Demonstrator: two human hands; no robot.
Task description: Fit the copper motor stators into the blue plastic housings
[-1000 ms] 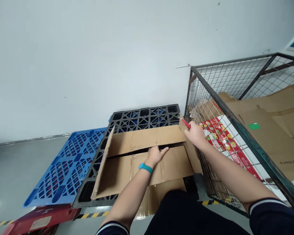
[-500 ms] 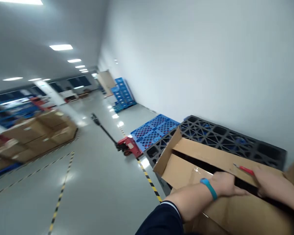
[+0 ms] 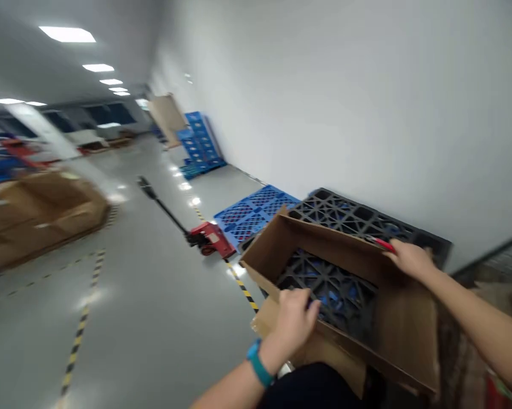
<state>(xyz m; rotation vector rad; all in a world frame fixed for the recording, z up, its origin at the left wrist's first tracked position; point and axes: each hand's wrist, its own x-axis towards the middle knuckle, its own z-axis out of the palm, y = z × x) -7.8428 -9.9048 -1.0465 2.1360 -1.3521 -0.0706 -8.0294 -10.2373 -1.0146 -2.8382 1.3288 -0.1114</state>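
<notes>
A cardboard box [image 3: 332,236] stands opened out in front of me, its walls raised. Through its open bottom the black plastic pallet [image 3: 307,272] shows. My left hand [image 3: 296,315], with a teal band at the wrist, is closed over the box's near wall, thumb up. At the far wall, my right hand [image 3: 409,258] is closed around a slim red-handled tool [image 3: 384,244] with a thin tip pointing left. That hand also touches the far rim; part of its fingers is hidden. A flap hangs outward below my left hand.
A red pallet jack [image 3: 211,238] stands under a blue pallet [image 3: 256,213] beyond the box. Blue crates [image 3: 198,142] are stacked by the white wall. Large cartons [image 3: 43,210] stand at the left, across the floor marked with yellow-black tape [image 3: 79,335].
The box has gone from folded nearly flat to opened out, with its inside showing. My left hand has moved left onto the near wall; my right hand has risen to the far rim.
</notes>
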